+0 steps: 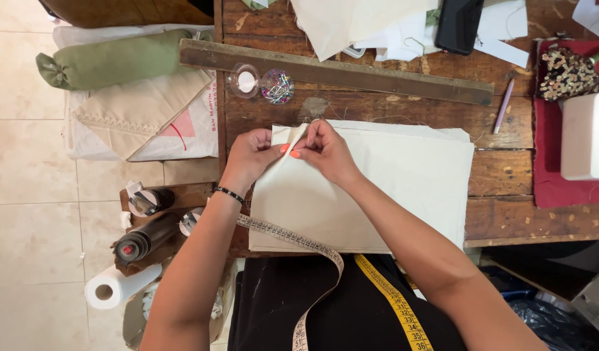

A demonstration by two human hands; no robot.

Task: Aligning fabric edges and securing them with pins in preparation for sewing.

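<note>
Head view, looking straight down at your two hands meeting over a cream cloth on a worn wooden table. Your left hand and right hand are both pinched shut on the cloth's upper left corner, where the left edge is folded over into a narrow strip. That fold runs from your fingertips down and toward you, along the cloth's left side, so its long axis points at your body. Both hands sit at the far end of the fold, thumbs nearly touching; the left lies on the outer side, the right on the cloth side. The rest of the cloth spreads flat to your right. A tape measure hangs from your neck, crossing the cloth's near left corner. Just beyond your hands stand a pin jar, its lid and a long wooden ruler.
</note>
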